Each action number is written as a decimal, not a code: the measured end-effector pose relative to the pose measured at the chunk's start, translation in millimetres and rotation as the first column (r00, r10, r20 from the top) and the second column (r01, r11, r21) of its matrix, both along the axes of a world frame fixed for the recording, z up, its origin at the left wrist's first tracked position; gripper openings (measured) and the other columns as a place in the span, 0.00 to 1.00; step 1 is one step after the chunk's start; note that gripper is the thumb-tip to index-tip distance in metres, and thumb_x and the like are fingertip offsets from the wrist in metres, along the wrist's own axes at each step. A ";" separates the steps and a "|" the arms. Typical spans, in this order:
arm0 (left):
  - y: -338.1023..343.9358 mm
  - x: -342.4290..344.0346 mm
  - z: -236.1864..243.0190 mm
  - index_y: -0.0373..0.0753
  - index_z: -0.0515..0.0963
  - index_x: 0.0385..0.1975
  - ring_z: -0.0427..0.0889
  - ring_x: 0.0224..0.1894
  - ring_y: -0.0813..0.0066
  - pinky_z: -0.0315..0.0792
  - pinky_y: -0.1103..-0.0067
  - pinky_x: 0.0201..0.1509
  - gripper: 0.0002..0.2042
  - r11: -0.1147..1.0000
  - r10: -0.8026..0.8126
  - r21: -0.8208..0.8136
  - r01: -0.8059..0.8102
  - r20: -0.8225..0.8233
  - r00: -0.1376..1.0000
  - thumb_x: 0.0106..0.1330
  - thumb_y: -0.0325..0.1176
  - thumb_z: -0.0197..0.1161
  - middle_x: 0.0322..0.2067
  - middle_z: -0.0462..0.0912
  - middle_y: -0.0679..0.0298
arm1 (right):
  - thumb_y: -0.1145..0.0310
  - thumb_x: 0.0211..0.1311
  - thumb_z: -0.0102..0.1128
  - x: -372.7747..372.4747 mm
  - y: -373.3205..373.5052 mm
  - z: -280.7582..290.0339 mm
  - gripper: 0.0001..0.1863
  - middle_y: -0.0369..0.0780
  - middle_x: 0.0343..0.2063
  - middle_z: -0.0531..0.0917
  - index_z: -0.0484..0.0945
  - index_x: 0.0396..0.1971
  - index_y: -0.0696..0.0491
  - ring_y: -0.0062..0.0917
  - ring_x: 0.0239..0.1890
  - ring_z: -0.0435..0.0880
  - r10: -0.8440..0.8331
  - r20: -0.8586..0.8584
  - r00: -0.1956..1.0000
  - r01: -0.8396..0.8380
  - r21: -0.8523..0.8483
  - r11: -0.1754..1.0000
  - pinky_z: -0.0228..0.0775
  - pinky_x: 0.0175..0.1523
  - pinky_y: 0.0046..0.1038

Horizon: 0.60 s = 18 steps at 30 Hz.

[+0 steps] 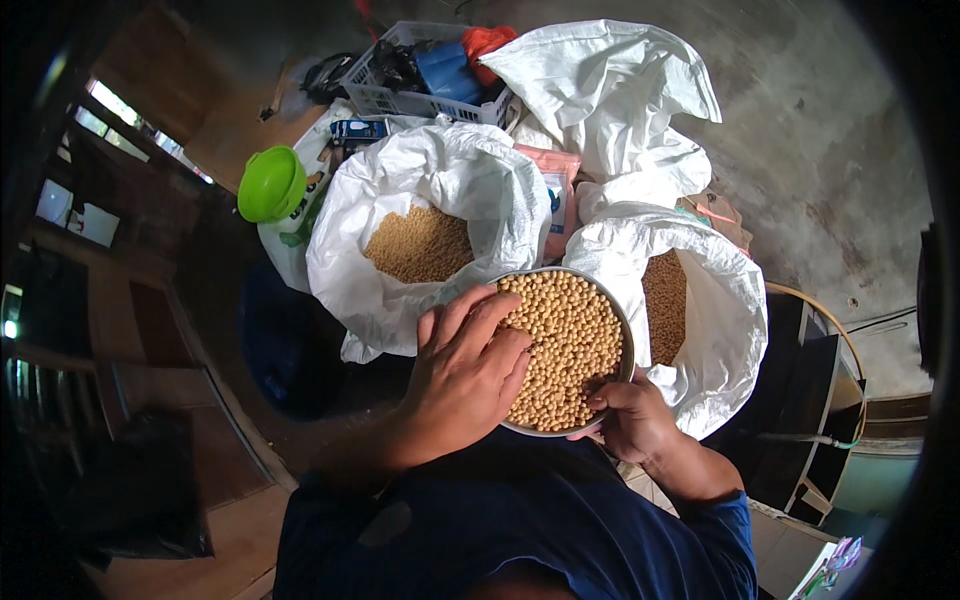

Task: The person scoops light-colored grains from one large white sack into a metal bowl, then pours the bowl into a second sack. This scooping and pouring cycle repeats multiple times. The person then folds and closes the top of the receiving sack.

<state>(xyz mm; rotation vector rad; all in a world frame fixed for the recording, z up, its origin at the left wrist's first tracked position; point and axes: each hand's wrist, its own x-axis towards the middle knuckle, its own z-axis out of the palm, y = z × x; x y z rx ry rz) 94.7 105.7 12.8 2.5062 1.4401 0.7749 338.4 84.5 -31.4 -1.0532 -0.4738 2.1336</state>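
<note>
Left hand (pixel 468 362): palm down, fingers half-curled, pointing forward-right, tips at the beans (pixel 568 345); can't tell if it grips any. Right hand (pixel 640 420): clamped on the bowl (pixel 629 345) at its near-right rim, thumb over the edge, forearm in from lower right. Bowl faces up, round, no clear long axis; held in front of the torso, by the left sack (pixel 345 215) and right sack (pixel 728 350).

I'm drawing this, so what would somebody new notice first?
First, the round bowl of pale beans in the middle, with the right hand gripping its rim and the left hand touching the beans. Then the two open white sacks beyond it, and the bright green bowl at upper left.
</note>
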 end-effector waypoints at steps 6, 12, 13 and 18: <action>9.9 6.7 -3.8 0.42 0.82 0.37 0.75 0.61 0.56 0.61 0.61 0.61 0.07 0.999 0.003 0.033 -0.004 0.033 0.999 0.59 0.28 0.67 0.55 0.79 0.60 | 0.79 0.54 0.50 0.5 5.0 -4.8 0.46 0.45 0.51 0.78 0.50 0.77 0.46 0.33 0.44 0.84 -0.021 0.029 0.999 0.022 -0.018 1.000 0.91 0.37 0.43; 14.2 1.7 -10.6 0.43 0.82 0.35 0.76 0.58 0.54 0.62 0.61 0.61 0.07 0.998 0.012 0.064 -0.019 0.117 0.993 0.57 0.28 0.68 0.54 0.79 0.59 | 0.81 0.54 0.50 -7.3 6.1 2.4 0.41 0.48 0.50 0.80 0.56 0.72 0.51 0.36 0.44 0.87 -0.066 0.048 0.997 0.067 -0.016 0.998 0.91 0.36 0.42; 15.2 0.4 -11.5 0.42 0.82 0.35 0.76 0.58 0.54 0.63 0.60 0.59 0.07 0.997 0.005 0.070 -0.014 0.125 0.992 0.58 0.28 0.67 0.54 0.79 0.59 | 0.82 0.54 0.50 -8.5 6.2 3.5 0.37 0.48 0.48 0.82 0.61 0.69 0.55 0.38 0.42 0.88 -0.098 0.059 0.993 0.100 -0.020 0.995 0.90 0.34 0.42; 21.9 -4.5 -13.3 0.41 0.81 0.36 0.76 0.57 0.54 0.65 0.60 0.58 0.06 0.998 -0.034 0.056 0.021 0.235 0.971 0.60 0.29 0.67 0.55 0.79 0.58 | 0.81 0.54 0.51 -13.2 8.8 5.0 0.45 0.47 0.54 0.79 0.52 0.76 0.48 0.38 0.46 0.87 -0.062 0.089 0.994 0.065 -0.032 0.997 0.90 0.35 0.41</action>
